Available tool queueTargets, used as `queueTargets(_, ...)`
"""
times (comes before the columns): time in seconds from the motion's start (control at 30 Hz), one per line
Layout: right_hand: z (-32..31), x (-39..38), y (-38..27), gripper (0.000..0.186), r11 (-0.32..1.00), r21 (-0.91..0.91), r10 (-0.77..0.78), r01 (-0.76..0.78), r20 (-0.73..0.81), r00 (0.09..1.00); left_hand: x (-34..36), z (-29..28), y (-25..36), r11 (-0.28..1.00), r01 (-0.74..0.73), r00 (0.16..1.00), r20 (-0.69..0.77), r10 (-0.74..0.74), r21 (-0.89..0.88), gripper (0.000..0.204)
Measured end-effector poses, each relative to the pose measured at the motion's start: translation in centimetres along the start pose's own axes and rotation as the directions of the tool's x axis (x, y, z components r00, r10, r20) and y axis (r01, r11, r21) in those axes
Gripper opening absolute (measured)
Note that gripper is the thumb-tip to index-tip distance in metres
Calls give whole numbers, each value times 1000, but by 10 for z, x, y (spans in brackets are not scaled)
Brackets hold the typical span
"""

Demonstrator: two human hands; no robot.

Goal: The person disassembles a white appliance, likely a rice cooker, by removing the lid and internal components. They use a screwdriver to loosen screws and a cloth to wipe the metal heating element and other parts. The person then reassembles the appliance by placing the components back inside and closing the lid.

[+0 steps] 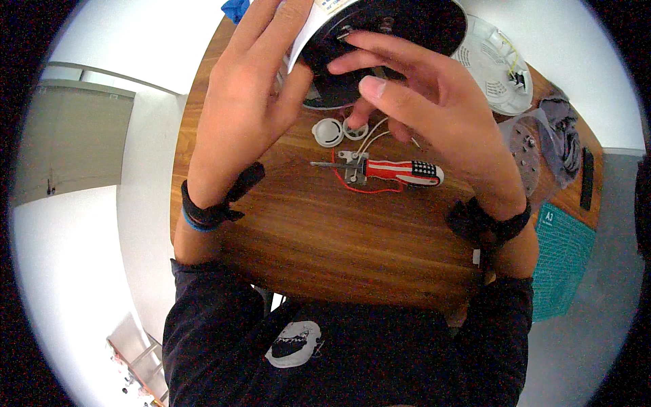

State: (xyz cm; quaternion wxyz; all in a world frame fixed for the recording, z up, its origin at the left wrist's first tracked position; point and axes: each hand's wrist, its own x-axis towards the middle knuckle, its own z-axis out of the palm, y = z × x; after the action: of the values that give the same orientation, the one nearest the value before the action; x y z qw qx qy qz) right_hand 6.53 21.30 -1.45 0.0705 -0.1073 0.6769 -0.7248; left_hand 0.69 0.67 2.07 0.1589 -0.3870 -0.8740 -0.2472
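Left hand (254, 88) is gripping black housing (434, 24), right hand (441, 102) is reaching inside, fingers (390, 46) are standing apart, screwdriver (407, 171) is lying nearer

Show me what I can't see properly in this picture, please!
All in the head view:
- Black shell: the top edge cuts off its far part.
- Left hand: the top edge cuts off the ends of some fingers.
- Right hand: too dark and blurry to tell what its fingers touch inside the shell.
- Metal plate: partly hidden under the screwdriver.
- Blue thing: cut off by the top edge.
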Motion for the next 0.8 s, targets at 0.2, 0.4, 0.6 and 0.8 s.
queueTargets(0.2, -24, -1, 13, 49, 943, -315, -89, 108, 73, 993, -1, -4, -5, 993, -71, 997, 38, 67, 96, 83)
queueTargets(0.4, -23, -3, 5, 47, 877, -474, -85, 83, 18, 996, -9, 15, -26, 983, -136, 984, -100, 149, 127, 70)
queueTargets(0.6, -34, -9, 14, 48, 690, -708, -217, 151, -2, 976, -11, 22, -26, 988, -105, 969, -212, 127, 113, 62)
queueTargets(0.8, -32, -4, -5, 35, 554, -805, -397, 214, -30, 917, -10, 24, -32, 989, -71, 955, -279, 105, 131, 55)
